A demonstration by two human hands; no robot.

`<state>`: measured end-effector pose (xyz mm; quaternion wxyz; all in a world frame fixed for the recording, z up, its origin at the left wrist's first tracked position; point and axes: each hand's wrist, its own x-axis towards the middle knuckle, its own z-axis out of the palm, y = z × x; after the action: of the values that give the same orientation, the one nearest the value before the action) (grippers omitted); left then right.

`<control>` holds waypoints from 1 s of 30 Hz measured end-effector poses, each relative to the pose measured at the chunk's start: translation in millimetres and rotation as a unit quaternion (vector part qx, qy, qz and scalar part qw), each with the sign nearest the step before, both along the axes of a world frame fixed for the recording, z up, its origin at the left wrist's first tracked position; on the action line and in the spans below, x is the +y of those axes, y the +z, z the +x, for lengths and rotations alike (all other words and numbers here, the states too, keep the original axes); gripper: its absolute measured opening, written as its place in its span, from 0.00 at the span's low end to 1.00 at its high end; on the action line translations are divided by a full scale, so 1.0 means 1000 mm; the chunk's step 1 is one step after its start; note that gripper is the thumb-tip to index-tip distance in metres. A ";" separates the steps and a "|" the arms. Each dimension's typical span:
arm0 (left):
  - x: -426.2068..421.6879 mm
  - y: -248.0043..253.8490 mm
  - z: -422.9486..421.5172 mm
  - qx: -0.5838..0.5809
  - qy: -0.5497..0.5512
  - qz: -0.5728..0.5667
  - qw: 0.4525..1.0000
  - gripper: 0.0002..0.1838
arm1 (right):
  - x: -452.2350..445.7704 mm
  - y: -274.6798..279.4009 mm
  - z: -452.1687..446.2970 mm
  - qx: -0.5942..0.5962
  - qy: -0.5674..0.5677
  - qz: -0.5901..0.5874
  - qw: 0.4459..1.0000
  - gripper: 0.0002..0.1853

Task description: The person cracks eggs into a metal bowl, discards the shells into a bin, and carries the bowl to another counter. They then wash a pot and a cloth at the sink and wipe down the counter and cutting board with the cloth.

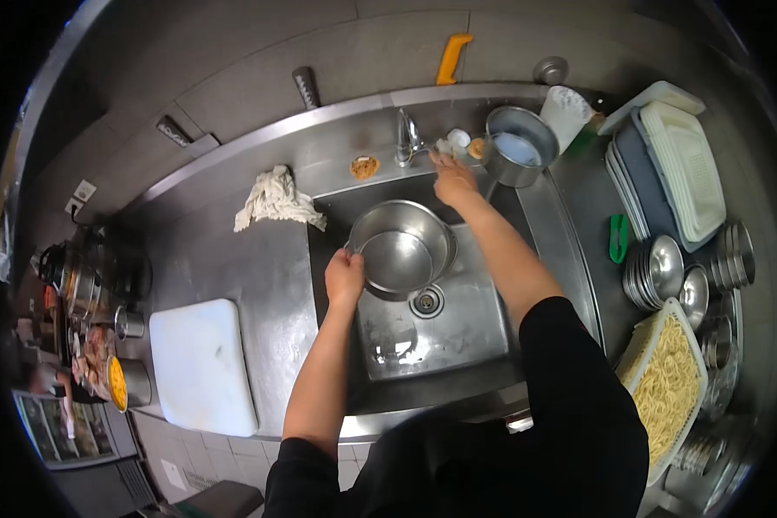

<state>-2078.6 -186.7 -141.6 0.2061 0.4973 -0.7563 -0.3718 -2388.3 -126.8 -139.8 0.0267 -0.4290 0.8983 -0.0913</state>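
While gripping pot (pixel 401 272) at 9 o'clock with left hand (pixel 345 278), likely for steadiness, reaching right hand (pixel 454 179) toward tap (pixel 403 142); cannot tell if grasping.

"What is being worn?"
"A black top (pixel 457 470) is being worn; the upper arms are being covered by its short sleeves (pixel 570 358)."
"And below?"
"The forearms (pixel 315 375), left hand (pixel 345 278) and right hand (pixel 454 180) are being shown bare."
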 end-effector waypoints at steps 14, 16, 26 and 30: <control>0.037 -0.026 -0.058 0.103 -0.068 -0.018 0.992 0.12 | -0.025 -0.101 0.057 -0.537 -0.008 -0.181 0.824 0.11; 0.039 -0.010 -0.065 0.111 -0.080 -0.003 0.991 0.17 | -0.029 -0.093 0.091 -0.513 0.037 -0.180 0.839 0.14; 0.031 -0.006 -0.050 0.106 -0.097 -0.034 0.989 0.14 | -0.006 -0.043 0.045 -0.289 0.060 -0.029 0.955 0.16; 0.029 0.010 -0.059 0.147 -0.104 -0.102 0.978 0.14 | -0.011 -0.038 0.089 -0.325 0.085 -0.116 0.935 0.18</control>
<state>-2137.7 -157.8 -131.9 0.3245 0.3320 -0.7994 -0.3814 -2299.8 -137.6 -177.4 0.2752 -0.4509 0.7836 -0.3269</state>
